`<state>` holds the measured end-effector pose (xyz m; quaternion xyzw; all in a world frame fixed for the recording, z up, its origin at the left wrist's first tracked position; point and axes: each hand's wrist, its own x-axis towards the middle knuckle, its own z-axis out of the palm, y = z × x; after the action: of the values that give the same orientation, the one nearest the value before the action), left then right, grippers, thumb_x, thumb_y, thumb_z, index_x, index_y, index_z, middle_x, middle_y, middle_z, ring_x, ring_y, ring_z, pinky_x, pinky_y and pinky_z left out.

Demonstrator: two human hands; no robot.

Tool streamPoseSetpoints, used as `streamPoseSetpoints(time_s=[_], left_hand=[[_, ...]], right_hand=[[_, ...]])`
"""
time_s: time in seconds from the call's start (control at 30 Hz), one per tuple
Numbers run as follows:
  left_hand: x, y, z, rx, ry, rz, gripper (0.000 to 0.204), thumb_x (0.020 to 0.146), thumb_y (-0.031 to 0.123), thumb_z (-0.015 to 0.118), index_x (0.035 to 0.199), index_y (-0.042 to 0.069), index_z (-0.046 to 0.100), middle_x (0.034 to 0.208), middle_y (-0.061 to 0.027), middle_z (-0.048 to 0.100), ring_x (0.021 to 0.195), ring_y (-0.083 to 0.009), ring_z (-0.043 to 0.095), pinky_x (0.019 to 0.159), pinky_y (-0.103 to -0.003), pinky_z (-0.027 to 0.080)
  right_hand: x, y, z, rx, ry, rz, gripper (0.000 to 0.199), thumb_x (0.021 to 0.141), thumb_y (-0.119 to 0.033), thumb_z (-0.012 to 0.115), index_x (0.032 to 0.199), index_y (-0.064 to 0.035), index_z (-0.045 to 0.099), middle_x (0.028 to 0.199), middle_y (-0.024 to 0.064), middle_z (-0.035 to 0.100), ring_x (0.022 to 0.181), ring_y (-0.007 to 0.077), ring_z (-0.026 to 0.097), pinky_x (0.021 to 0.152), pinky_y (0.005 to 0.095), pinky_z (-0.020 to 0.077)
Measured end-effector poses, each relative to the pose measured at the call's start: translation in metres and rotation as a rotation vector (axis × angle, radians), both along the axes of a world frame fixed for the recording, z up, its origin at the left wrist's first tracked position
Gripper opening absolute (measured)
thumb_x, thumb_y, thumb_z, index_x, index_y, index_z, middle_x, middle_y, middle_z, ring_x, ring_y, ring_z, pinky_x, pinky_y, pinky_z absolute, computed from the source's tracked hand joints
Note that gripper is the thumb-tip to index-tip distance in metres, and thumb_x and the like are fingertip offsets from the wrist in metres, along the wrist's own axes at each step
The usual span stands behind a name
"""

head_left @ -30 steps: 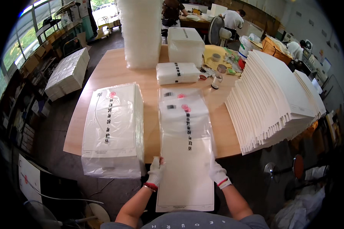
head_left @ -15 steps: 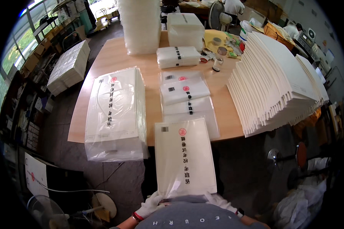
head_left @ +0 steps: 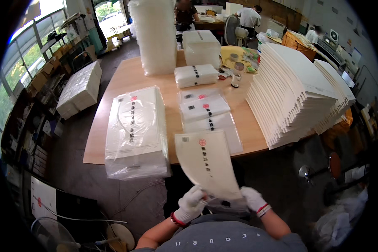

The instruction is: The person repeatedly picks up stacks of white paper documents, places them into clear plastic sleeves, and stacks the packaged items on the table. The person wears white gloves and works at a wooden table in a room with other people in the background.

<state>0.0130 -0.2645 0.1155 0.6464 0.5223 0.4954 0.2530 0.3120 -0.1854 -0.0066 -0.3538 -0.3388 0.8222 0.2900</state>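
Both hands wear white knit gloves and meet at the lower end of a flat cream paper bag in a clear plastic sleeve [head_left: 206,161], held up off the bench in front of the person's chest, just past the bench's near edge. The left hand [head_left: 190,204] has its fingers curled shut, pinching the bag's lower left corner; the right hand [head_left: 253,198] grips the lower right corner, its fingers closed on the sleeve. The bag tilts, its upper end leaning to the left and reaching over the near edge of the wooden bench [head_left: 126,80]. Right behind it, near the middle of that edge, lies a short row of overlapping sleeved bags [head_left: 208,113] of the same kind. Toward the near left corner sits a thick plastic-wrapped bundle of white sheets [head_left: 135,132], overhanging the edge. Along the right edge a tall fanned stack of white card sheets [head_left: 292,90] leans outward. At the far edge stands a tall column of translucent plastic [head_left: 153,35], with a white box-shaped pack [head_left: 201,46] beside it and a small wrapped packet [head_left: 196,74] in front. Other people sit at work well beyond the bench.
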Motion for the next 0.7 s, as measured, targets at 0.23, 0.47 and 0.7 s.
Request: streamPoseSetpoints(time_s=[0.23,0.47,0.7], left_hand=[[-0.070,-0.006,0.047,0.382,-0.472,0.360,0.023,0.085,0.024,0.052,0.074,0.004,0.053,0.077,-0.0064,0.055,0.066,-0.0123,0.051,0.062,-0.026,0.044],[-0.253,0.026,-0.014,0.419,-0.968,1.123,0.012,0.081,0.001,0.039,0.083,0.008,0.049,0.079,0.0010,0.048,0.062,-0.0094,0.043,0.059,-0.021,0.040],[-0.249,-0.053,-0.193,0.051,-0.894,1.166,0.022,0.079,0.005,0.042,0.096,0.008,0.054,0.081,-0.0044,0.054,0.077,-0.0172,0.054,0.071,-0.031,0.046]], right_hand=[[-0.191,0.058,0.072,0.090,0.137,0.021,0.031,0.090,-0.018,0.052,0.117,-0.0030,0.053,0.106,0.0041,0.058,0.084,0.0128,0.057,0.071,0.0259,0.0487],[-0.340,0.054,0.072,0.075,0.116,0.492,0.018,0.086,-0.012,0.053,0.101,-0.0010,0.055,0.081,0.0044,0.055,0.051,0.0113,0.052,0.054,0.0286,0.0527],[-0.268,0.037,0.041,0.079,0.081,0.524,0.036,0.094,-0.022,0.048,0.125,-0.0039,0.042,0.086,0.0051,0.056,0.065,0.0098,0.052,0.060,0.0248,0.0472]])
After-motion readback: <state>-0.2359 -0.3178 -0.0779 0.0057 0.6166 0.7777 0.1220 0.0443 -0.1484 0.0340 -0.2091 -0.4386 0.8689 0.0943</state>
